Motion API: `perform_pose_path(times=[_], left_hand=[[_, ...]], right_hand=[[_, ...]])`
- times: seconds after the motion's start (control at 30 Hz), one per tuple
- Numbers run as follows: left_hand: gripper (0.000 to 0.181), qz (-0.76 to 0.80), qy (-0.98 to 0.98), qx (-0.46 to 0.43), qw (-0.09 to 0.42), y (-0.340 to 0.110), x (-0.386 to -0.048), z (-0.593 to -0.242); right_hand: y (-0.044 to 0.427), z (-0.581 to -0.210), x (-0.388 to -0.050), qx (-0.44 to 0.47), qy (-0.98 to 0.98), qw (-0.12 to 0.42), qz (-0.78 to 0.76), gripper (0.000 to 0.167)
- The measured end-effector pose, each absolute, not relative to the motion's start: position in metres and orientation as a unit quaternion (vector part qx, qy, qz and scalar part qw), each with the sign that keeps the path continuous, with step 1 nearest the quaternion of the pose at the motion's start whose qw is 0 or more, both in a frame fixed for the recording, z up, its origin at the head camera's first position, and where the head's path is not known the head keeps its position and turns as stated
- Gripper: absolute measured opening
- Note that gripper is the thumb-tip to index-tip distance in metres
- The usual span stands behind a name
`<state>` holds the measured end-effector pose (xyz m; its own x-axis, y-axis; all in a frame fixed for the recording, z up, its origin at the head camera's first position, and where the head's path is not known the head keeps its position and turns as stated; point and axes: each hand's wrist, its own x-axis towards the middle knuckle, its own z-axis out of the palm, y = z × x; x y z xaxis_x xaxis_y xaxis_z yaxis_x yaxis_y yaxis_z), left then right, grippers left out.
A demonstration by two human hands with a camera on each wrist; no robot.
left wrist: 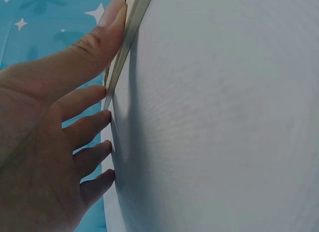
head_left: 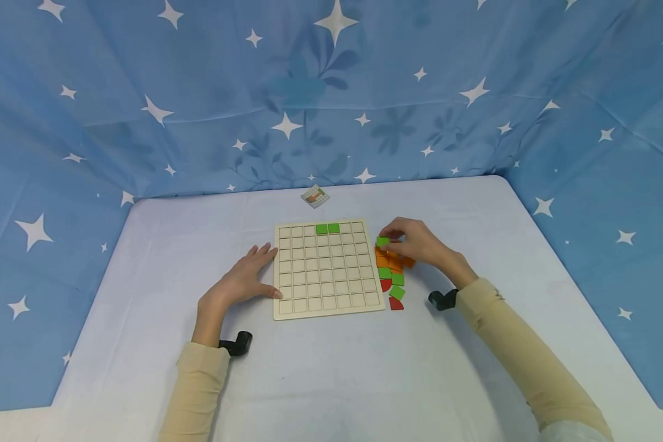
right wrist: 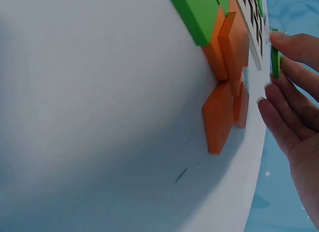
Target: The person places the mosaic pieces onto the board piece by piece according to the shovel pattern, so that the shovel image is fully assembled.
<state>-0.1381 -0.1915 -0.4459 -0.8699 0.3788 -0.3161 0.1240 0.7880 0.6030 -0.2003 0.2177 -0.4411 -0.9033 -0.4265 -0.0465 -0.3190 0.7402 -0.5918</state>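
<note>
A square wooden grid board [head_left: 326, 270] lies on the table with two green square tiles [head_left: 328, 229] side by side in its far row. My left hand [head_left: 243, 276] rests along the board's left edge, thumb near the front corner and fingers spread; in the left wrist view its thumb [left wrist: 107, 28] touches the rim. Right of the board, my right hand [head_left: 417, 240] pinches a green tile [right wrist: 275, 55] between thumb and fingers, above the pile. Beneath and beside it lie orange tiles [head_left: 383, 261], more green tiles [head_left: 398, 279] and red rounded pieces [head_left: 396, 304].
Behind the board lies a small patterned card [head_left: 315, 196]. A white cloth [head_left: 331, 374] covers the table, and a blue star-patterned curtain [head_left: 199, 147] hangs around the back and sides. Black wrist-camera mounts [head_left: 237, 344] sit on both wrists.
</note>
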Motion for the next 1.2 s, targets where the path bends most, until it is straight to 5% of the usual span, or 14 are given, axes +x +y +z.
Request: perform_pose_path(times=[1.2], left_hand=[[0.108, 0.299, 0.920, 0.138, 0.214, -0.193, -0.138, -0.449]], right_hand=[[0.163, -0.440, -0.231, -0.226, 0.912, 0.112, -0.323, 0.032]])
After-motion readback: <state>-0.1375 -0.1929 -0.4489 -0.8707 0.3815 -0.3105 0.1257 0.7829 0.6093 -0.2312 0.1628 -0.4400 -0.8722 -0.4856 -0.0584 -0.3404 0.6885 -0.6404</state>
